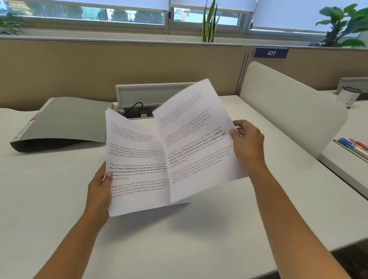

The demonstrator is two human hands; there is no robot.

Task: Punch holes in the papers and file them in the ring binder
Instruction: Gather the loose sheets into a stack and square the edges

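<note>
I hold printed white papers above the white desk (39,204). My left hand (99,189) grips the left edge of a stack of sheets (135,170). My right hand (246,142) pinches the right edge of a single sheet (196,140), lifted and tilted over the stack's right side. A grey ring binder (66,124) lies shut on the desk to the left, behind the papers. No hole punch is in view.
A cable box with a black cord (137,107) sits at the back of the desk. A white divider (292,108) stands on the right. Beyond it lie several pens (362,150) and a white mug (349,96). The desk's front edge drops off at lower right.
</note>
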